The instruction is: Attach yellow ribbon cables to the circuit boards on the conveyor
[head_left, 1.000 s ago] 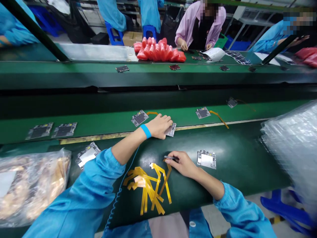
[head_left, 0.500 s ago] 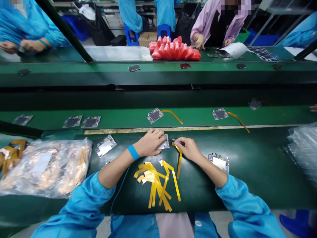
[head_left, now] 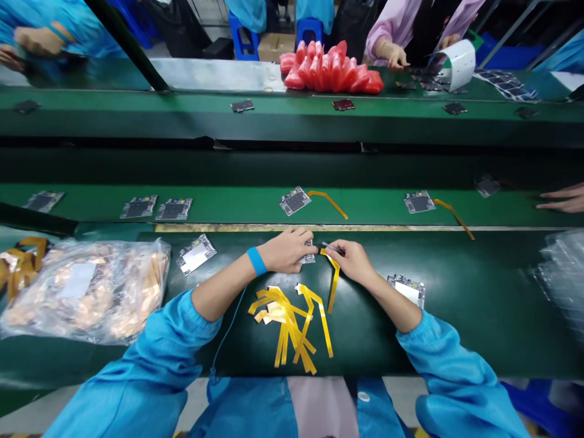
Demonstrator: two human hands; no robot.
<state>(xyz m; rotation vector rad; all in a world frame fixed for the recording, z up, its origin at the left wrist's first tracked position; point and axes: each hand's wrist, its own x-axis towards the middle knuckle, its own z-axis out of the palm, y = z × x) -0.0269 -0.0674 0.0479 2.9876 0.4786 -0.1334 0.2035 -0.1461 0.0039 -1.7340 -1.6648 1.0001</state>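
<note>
My left hand (head_left: 288, 249) presses down on a small silver circuit board (head_left: 309, 258) on the dark green mat (head_left: 456, 328). My right hand (head_left: 353, 260) pinches thin tweezers (head_left: 333, 247) and a yellow flex strip (head_left: 334, 281) whose upper end lies next to the board. A loose pile of yellow flex strips (head_left: 288, 322) lies just below both hands. Two more silver boards rest on the mat, one to the left (head_left: 196, 254) and one by my right forearm (head_left: 407, 289).
A clear bag of copper-coloured parts (head_left: 82, 292) lies at the left, stacked clear trays (head_left: 561, 280) at the right. Boards with yellow strips (head_left: 295, 201) (head_left: 418, 201) sit on the green conveyor (head_left: 228, 212). Another person's hand (head_left: 560, 198) reaches in at the right. Red bags (head_left: 331, 70) lie on the far bench.
My left hand pulled the board from the belt edge onto the mat. My right hand lifted a yellow strip from the pile up to the board. My view tilted down.
</note>
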